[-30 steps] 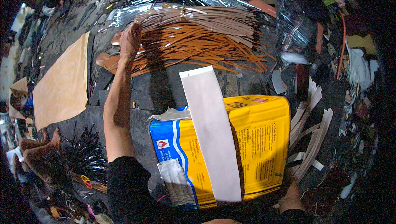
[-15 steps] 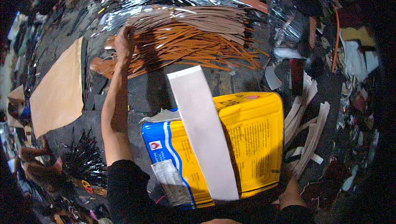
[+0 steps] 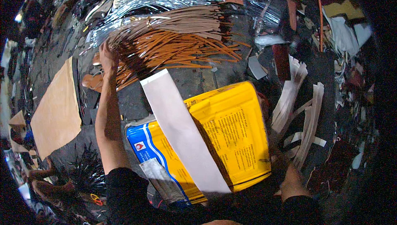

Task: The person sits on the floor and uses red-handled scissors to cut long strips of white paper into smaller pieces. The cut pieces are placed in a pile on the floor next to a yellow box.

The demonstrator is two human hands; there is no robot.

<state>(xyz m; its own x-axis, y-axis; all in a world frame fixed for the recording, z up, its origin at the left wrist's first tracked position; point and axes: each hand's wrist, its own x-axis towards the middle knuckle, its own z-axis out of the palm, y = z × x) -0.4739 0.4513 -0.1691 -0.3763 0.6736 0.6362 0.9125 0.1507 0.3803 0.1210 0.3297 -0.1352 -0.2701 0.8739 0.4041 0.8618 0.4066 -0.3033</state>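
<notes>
Left hand (image 3: 108,58) curls at orange strips (image 3: 173,48), whether clenched can't tell; strips fan rightward from it. Yellow can (image 3: 227,129) just left of right hand (image 3: 285,163), shadowed, grip unreadable.

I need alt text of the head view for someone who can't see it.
A person's left hand is at the left end of brown strips, beyond a yellow tin with a pale band across it. The shadowed right hand is beside the tin, near pale strips.
</notes>
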